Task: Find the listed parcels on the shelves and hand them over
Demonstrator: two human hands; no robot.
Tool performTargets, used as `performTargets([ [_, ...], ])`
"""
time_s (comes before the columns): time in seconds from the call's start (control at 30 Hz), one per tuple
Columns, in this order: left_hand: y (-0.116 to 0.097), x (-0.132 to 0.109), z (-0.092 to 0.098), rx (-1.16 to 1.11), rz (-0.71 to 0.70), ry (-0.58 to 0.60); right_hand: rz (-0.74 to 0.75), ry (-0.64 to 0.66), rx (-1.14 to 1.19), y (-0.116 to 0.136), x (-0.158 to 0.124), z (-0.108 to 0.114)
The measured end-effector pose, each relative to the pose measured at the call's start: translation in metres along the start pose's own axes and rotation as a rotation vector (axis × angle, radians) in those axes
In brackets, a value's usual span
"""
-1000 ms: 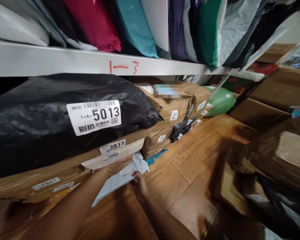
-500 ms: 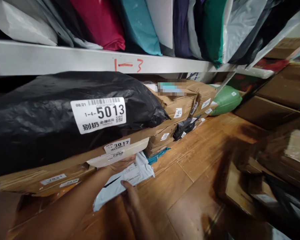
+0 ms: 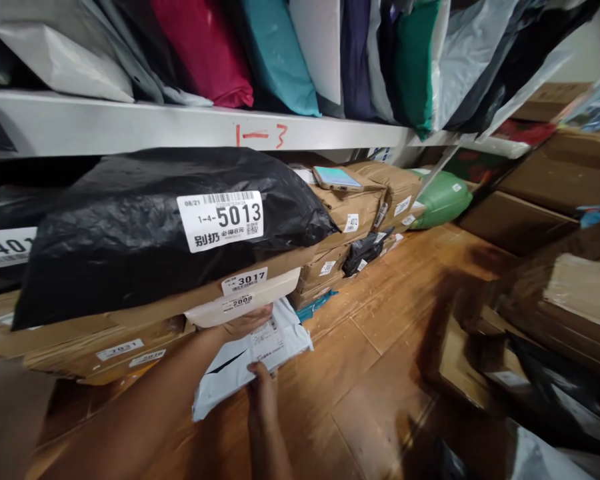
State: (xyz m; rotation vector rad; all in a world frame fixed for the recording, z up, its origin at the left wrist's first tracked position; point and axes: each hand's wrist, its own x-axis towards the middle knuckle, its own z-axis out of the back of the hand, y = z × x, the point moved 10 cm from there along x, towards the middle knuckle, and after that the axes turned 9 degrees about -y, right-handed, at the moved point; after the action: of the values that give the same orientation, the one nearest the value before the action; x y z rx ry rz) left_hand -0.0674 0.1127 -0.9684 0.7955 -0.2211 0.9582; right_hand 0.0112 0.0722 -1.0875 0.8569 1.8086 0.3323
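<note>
Head view: right hand (image 3: 263, 395) pinches a white mailer (image 3: 275, 343) under stacked parcels (image 3: 245, 303); left hand (image 3: 243, 321) wedged beneath them, grip unclear.

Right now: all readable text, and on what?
"1—3": red handwriting, grey metal shelf edge
"08/21 1-4-5013 别扔": black plastic bag
"3017": flat brown cardboard box
"2008": flat white parcel
"4012": stacked brown carton
"40", cut off: second black bag, far left
Too small: label on white plastic mailer at right hand
</note>
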Motion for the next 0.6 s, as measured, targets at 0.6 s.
performTargets([
  [0.6, -0.012, 0.005, -0.005, 0.048, 0.02, -0.091, -0.05, 0.055, -0.124, 0.021, -0.015, 0.017],
])
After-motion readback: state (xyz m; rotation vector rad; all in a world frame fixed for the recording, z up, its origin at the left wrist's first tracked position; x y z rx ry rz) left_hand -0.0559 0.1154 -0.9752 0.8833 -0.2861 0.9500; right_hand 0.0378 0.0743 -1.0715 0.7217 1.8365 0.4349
